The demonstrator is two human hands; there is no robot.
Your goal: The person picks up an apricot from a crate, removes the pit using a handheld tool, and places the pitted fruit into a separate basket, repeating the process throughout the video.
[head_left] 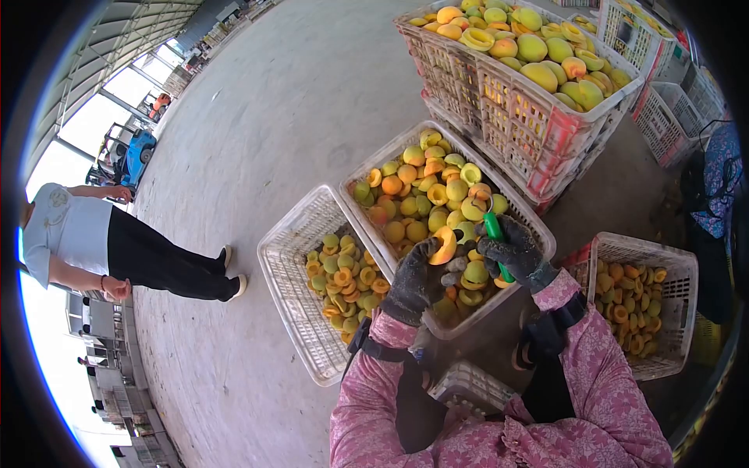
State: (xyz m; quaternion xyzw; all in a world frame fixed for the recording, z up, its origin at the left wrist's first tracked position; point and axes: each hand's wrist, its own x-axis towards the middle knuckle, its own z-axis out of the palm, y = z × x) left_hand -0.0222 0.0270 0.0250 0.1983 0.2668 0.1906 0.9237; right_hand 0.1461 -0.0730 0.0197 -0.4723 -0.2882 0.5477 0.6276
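Observation:
My left hand [413, 282], in a dark glove, pinches a yellow-orange peach half [443, 246] over the middle crate. In its dark glove, my right hand [516, 251] is closed round a green-handled tool [493, 228] with a thin curved metal tip. Both hands are above the middle white crate [374, 248], which holds whole and halved peaches [427, 187]. Close to my left hand stands another white crate [273, 273] with peach halves [343, 273] in it. A third crate [679, 312] with smaller cut pieces [628, 308] is right of my right hand.
Stacked crates [515, 109] heaped with peaches stand beyond the middle crate. A small crate [476, 386] sits near my lap. More crates [667, 117] are at the far right. On the left a person [148, 249] stands on the concrete floor [234, 140]; a blue forklift [129, 156] is behind.

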